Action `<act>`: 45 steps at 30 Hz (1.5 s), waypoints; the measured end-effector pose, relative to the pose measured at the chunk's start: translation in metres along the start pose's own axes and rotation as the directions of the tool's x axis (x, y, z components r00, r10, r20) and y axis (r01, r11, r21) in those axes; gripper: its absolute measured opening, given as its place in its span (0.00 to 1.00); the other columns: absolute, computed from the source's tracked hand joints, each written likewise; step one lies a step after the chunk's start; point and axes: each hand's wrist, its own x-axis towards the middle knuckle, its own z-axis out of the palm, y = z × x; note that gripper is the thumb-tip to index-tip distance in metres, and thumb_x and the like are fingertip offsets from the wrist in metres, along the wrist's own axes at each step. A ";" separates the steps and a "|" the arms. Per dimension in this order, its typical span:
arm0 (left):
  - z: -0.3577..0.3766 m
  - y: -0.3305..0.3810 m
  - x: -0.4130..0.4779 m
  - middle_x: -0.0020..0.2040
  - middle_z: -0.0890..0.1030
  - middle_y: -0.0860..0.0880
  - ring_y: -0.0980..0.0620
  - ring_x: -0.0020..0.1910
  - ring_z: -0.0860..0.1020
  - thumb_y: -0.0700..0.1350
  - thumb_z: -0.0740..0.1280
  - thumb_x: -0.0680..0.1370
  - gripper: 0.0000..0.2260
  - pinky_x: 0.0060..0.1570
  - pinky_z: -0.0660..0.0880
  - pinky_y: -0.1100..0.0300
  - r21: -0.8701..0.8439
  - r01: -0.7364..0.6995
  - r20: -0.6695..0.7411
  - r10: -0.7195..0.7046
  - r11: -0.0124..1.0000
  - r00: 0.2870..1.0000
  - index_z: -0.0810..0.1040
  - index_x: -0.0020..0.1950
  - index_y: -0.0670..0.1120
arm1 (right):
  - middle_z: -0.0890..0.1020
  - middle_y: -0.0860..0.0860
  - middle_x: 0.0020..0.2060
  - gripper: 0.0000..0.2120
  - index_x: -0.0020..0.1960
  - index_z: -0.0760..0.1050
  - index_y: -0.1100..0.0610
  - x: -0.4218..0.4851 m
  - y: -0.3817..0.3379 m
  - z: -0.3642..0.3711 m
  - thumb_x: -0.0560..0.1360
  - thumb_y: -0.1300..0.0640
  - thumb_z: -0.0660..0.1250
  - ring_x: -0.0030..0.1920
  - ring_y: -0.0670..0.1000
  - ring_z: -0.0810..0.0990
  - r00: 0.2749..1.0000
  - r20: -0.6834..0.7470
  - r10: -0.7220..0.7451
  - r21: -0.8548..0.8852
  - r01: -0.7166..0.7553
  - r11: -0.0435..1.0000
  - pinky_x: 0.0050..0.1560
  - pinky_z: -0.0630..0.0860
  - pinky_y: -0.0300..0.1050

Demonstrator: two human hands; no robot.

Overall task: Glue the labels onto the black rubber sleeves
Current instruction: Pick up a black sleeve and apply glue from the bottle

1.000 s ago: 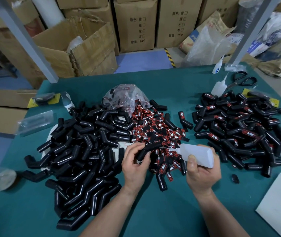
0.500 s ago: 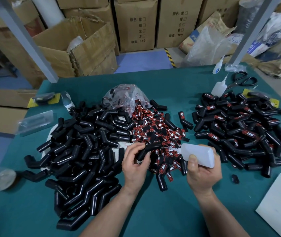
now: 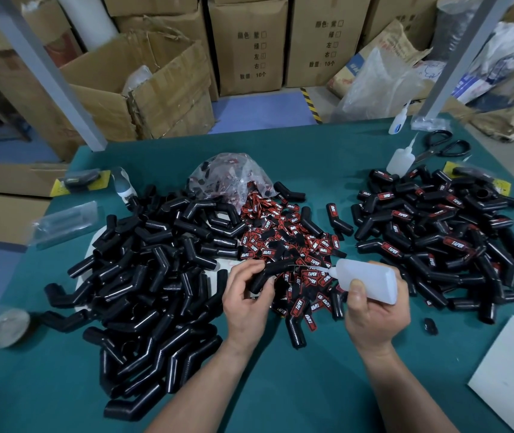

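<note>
A bench (image 3: 280, 385) covered in dark green stands on a blue floor (image 3: 259, 110), with 1 slanting grey post (image 3: 46, 73) at its far left corner and another post (image 3: 465, 54) at its far right. Behind, brown cardboard boxes (image 3: 249, 48) printed with Chinese characters are stacked along the back. An open, torn box (image 3: 143, 98) sits at left, and clear plastic bags (image 3: 380, 85) are heaped at right.

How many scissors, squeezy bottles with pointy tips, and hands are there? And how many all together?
Scissors: 1
Squeezy bottles: 3 (held bottle, middle bottle, far bottle)
Hands: 2 (left hand holding a sleeve, right hand holding the held bottle)
Total: 6
</note>
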 end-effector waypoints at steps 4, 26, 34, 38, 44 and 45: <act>0.000 0.001 0.000 0.60 0.81 0.55 0.45 0.62 0.80 0.42 0.74 0.76 0.16 0.55 0.79 0.32 0.006 0.003 0.002 -0.003 1.000 1.000 0.82 0.61 0.58 | 0.78 0.32 0.53 0.19 0.52 0.72 0.60 0.001 0.001 -0.001 0.78 0.43 0.67 0.48 0.37 0.79 1.000 0.003 -0.013 0.000 0.013 1.000 0.46 0.73 0.31; 0.001 0.003 0.002 0.59 0.81 0.58 0.50 0.61 0.81 0.42 0.74 0.76 0.18 0.64 0.76 0.56 0.019 -0.018 -0.001 0.018 1.000 1.000 0.81 0.61 0.61 | 0.79 0.33 0.52 0.09 0.55 0.74 0.42 -0.001 0.001 0.000 0.78 0.41 0.68 0.47 0.38 0.79 1.000 -0.016 0.023 0.056 -0.023 0.998 0.45 0.73 0.33; 0.002 0.005 0.001 0.59 0.81 0.57 0.51 0.61 0.80 0.41 0.74 0.75 0.18 0.64 0.74 0.61 -0.007 -0.011 0.012 0.011 1.000 1.000 0.81 0.60 0.60 | 0.79 0.32 0.52 0.10 0.54 0.75 0.45 0.000 -0.002 0.000 0.78 0.40 0.68 0.46 0.38 0.79 0.999 -0.014 0.036 0.055 -0.035 0.998 0.44 0.74 0.34; 0.001 0.005 0.001 0.59 0.81 0.57 0.50 0.61 0.80 0.41 0.74 0.76 0.18 0.64 0.74 0.62 -0.017 -0.015 0.014 0.015 1.000 1.000 0.81 0.61 0.60 | 0.79 0.33 0.52 0.20 0.52 0.73 0.59 -0.002 0.001 0.000 0.78 0.41 0.68 0.47 0.38 0.79 0.999 -0.013 0.037 0.017 -0.037 0.999 0.44 0.74 0.33; 0.001 0.004 0.001 0.59 0.81 0.57 0.49 0.61 0.80 0.42 0.74 0.76 0.17 0.64 0.75 0.61 -0.010 -0.004 0.016 0.004 1.000 1.000 0.81 0.60 0.61 | 0.79 0.33 0.52 0.20 0.53 0.73 0.59 -0.001 0.002 -0.001 0.78 0.41 0.68 0.47 0.38 0.79 1.000 0.002 0.030 0.013 -0.030 0.999 0.44 0.74 0.33; 0.001 0.004 0.001 0.59 0.81 0.57 0.50 0.61 0.80 0.42 0.74 0.76 0.17 0.64 0.74 0.62 -0.009 -0.002 0.015 0.002 1.000 1.000 0.81 0.60 0.61 | 0.78 0.33 0.52 0.20 0.53 0.72 0.59 -0.001 0.002 -0.001 0.78 0.41 0.68 0.47 0.38 0.79 1.000 0.007 0.029 0.014 -0.029 0.999 0.43 0.74 0.33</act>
